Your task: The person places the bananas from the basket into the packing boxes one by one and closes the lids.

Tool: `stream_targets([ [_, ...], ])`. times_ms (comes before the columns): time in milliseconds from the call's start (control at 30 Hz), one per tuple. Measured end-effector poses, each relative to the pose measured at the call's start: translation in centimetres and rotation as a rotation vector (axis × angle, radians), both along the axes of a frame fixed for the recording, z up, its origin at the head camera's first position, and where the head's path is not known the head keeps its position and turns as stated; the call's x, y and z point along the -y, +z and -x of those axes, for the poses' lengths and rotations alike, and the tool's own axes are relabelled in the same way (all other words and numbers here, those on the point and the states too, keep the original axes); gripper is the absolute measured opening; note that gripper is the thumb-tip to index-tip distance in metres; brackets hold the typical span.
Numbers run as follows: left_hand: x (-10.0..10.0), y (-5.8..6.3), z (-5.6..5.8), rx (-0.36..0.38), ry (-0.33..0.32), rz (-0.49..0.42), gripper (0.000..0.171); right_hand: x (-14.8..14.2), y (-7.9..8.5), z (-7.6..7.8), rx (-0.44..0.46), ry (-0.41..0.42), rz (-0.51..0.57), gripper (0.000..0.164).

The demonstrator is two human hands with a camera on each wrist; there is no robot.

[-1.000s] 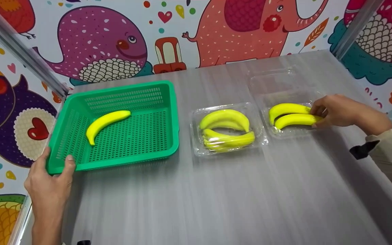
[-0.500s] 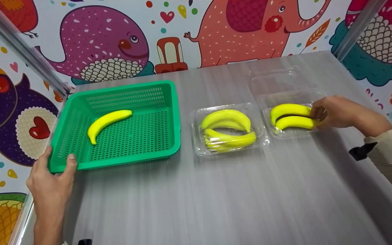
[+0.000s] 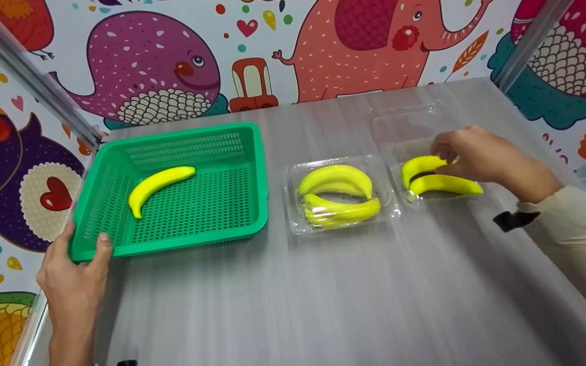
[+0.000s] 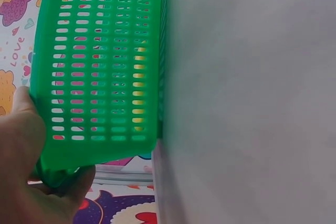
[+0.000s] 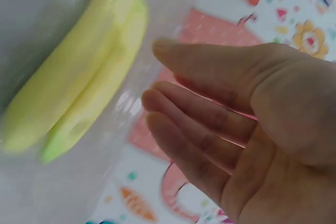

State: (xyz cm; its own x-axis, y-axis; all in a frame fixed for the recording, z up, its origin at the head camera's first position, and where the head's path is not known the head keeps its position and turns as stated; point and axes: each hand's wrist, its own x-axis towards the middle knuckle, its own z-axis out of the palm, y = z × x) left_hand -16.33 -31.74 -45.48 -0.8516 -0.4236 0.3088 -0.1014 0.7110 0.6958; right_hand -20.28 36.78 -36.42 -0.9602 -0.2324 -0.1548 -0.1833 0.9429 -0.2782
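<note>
My left hand (image 3: 74,277) grips the near left corner of a green plastic basket (image 3: 186,246), thumb over the rim. Inside the basket lies one banana (image 3: 159,187). In the left wrist view, the basket's slotted wall (image 4: 107,148) stands beside the thumb and fingers. Over at the right, my right hand (image 3: 481,155) hovers above a clear clamshell box whose lid (image 3: 405,124) is folded back. Two bananas (image 3: 445,184) lie side by side in that box. The right wrist view shows loosely bent fingers (image 5: 194,148) with nothing between them, apart from the bananas (image 5: 100,61).
Between the basket and the open box stands a closed clear clamshell box (image 3: 294,223) with several bananas (image 3: 341,175) in it. Everything rests on a grey wood-grain table (image 3: 272,305). Walls with cartoon animals (image 3: 364,61) and metal posts (image 3: 38,76) bound the table's back and sides.
My right hand has let go at the bananas' right ends and moved up and left over the open box. The left hand keeps its grip on the basket.
</note>
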Motion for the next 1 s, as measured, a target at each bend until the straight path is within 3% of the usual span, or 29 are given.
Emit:
stream_targets([
  [133,0.0,0.0,0.0,0.009,0.0,0.001,0.072,3.9,1.2,0.9,-0.063,0.016,0.001,0.044],
  [500,0.0,0.0,0.1,0.0,-0.012,-0.002,0.071,16.2,4.2,4.7,-0.37,0.209,0.056,0.036],
  [800,0.0,0.0,0.0,-0.017,-0.013,-0.019,0.07,23.6,4.7,7.2,-0.302,0.332,0.17,0.04],
  [1000,0.0,-0.2,0.1,-0.063,-0.023,-0.014,0.068,27.4,4.7,8.3,-0.271,0.4,0.154,0.039],
])
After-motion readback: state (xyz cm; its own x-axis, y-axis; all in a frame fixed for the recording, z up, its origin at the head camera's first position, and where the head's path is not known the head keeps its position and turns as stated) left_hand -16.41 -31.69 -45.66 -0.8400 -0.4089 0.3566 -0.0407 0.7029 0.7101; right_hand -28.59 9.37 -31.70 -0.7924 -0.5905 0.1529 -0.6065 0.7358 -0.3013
